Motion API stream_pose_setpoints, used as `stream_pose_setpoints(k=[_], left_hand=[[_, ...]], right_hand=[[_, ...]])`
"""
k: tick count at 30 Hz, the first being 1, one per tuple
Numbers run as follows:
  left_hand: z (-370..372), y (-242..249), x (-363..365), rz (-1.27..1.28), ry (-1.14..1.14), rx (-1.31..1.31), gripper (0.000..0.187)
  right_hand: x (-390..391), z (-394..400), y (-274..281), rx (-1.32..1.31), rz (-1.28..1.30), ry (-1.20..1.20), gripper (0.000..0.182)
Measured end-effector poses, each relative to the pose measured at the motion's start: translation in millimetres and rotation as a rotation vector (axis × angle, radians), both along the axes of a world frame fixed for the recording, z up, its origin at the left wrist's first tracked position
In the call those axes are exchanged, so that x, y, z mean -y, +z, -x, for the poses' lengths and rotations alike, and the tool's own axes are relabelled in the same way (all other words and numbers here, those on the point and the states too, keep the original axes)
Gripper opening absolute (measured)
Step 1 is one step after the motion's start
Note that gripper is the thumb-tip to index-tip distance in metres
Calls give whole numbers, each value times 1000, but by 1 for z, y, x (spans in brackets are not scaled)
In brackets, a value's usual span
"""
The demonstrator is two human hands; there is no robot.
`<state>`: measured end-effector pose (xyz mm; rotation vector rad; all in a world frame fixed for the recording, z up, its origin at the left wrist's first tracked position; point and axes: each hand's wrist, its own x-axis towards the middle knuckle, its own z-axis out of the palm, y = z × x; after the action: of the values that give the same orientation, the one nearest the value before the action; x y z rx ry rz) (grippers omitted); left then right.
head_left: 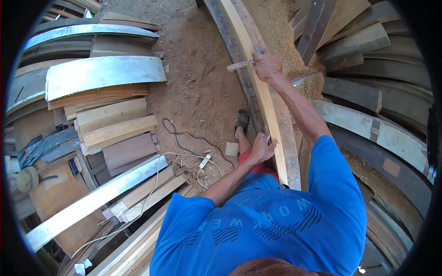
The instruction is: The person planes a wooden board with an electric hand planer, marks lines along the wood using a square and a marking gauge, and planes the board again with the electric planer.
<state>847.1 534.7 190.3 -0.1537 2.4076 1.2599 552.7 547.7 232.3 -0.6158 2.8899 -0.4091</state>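
A long, pale wooden beam [266,103] runs lengthwise over a worn, dark bench plank [248,87], its near end close to my blue shirt. My left hand [263,148] grips the beam's left edge near that end, fingers partly hidden. Farther up, my right hand [268,66] is closed around a wooden hand tool [239,66] lying across the beam. The tool's short, pale bar sticks out past the left edge, and a bluish-grey part [260,48] shows above the fingers. Its exact kind is hidden by the hand.
Stacked boards [115,119] and a long metal-bright strip [99,200] lie on the left. A white power strip [205,161] with cords rests on the dirt floor near my sandalled foot [242,120]. Sawdust [278,23] and more planks [354,94] line the right.
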Motion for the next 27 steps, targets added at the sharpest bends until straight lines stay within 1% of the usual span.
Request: stream_pose_setpoints(k=[2, 5, 7, 8, 10, 11, 14, 15, 16, 17, 18, 19, 20, 22, 23, 25, 26, 27], left_hand=[[4, 4, -3, 4, 6, 31, 91], [3, -15, 3, 1, 11, -39, 71], [34, 16, 17, -48, 147, 92, 51], [52, 24, 22, -76, 216, 162, 42], [74, -37, 31, -319, 316, -83, 32], [88, -36, 36, -242, 291, -29, 24], [99, -9, 42, -202, 220, 24, 18], [92, -42, 41, -111, 174, -46, 20], [96, -35, 41, -77, 181, -57, 23], [96, -16, 41, -40, 191, -66, 25], [98, -8, 43, -1, 198, -73, 28], [94, -17, 43, -59, 221, -71, 34], [93, -11, 44, -80, 203, -6, 36], [104, 12, 49, -114, 176, 84, 42], [105, 13, 49, -93, 164, 89, 45], [103, 1, 48, -45, 130, 93, 50], [103, -11, 48, -87, 146, 65, 53], [106, -28, 51, -129, 162, 37, 56]], right_hand=[[-3, 3, -2, 1, 15, 7, 27], [-15, -17, 6, 67, 23, -11, 28], [-30, -48, 12, 109, -16, -12, 28], [-40, -70, 12, 126, -50, -4, 28], [-55, -108, 13, 159, -25, -59, 27], [-58, -112, 10, 125, -26, -39, 27], [-49, -88, -5, 17, -11, -8, 27], [-35, -67, -8, -11, -2, -16, 27], [-20, -36, -9, -50, 7, -20, 26], [-2, -4, -7, -53, 26, -27, 25], [17, 29, -1, -53, 48, -37, 24], [37, 59, 9, 28, -1, -60, 22], [51, 80, 15, 105, -52, -79, 21], [52, 93, 9, 37, -47, -30, 26], [51, 96, 10, -7, -40, -11, 29], [50, 93, 23, 32, -23, -13, 33], [49, 92, 26, 55, -14, -16, 35], [44, 95, 22, 49, 96, 30, 35]])
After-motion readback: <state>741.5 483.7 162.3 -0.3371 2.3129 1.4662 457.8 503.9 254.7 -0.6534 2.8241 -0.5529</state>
